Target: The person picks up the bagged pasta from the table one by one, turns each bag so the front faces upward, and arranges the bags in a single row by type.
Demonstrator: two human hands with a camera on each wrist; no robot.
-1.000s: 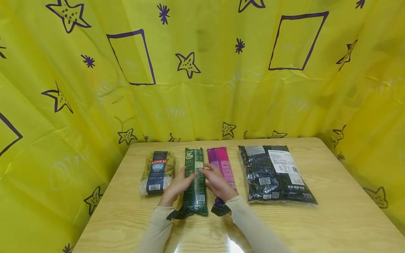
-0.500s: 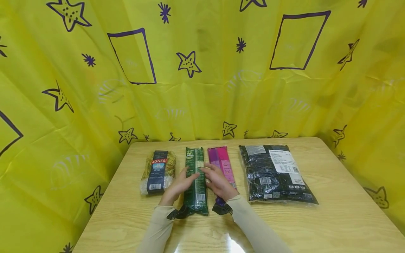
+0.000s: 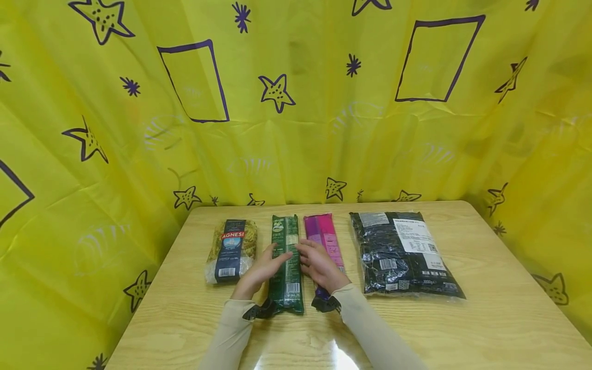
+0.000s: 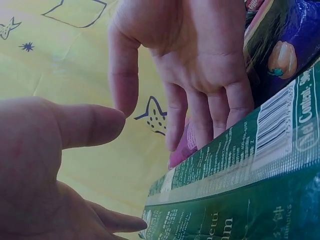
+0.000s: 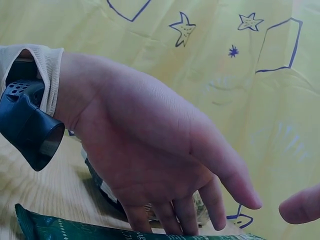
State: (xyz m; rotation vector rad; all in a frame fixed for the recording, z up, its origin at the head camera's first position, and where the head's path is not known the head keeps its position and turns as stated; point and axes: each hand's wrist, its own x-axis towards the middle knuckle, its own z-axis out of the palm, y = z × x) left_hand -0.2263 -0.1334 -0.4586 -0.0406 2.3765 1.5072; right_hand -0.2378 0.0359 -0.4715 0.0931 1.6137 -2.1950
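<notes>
A long green spaghetti packet (image 3: 292, 270) lies on the table in the head view, its label and barcode facing up. My left hand (image 3: 260, 271) is at its left side, fingers extended and thumb above the packet. On the other side my right hand (image 3: 322, 267) lies between it and a pink and purple packet (image 3: 327, 239), partly covering the latter. In the left wrist view the right hand's straight fingers (image 4: 200, 117) reach down behind the green packet (image 4: 240, 175). The right wrist view shows the left hand (image 5: 145, 145) with relaxed fingers along the green packet's edge. Neither hand curls around it.
To the left lies an Agnesi pasta bag (image 3: 231, 252) with a dark label. A large black bag (image 3: 393, 257) with white labels lies at the right. The wooden table (image 3: 490, 308) backs onto a yellow curtain (image 3: 296, 144) with purple drawings.
My right hand has shifted very slightly to the right, away from the green packet. The left hand and all packets stay essentially where they were.
</notes>
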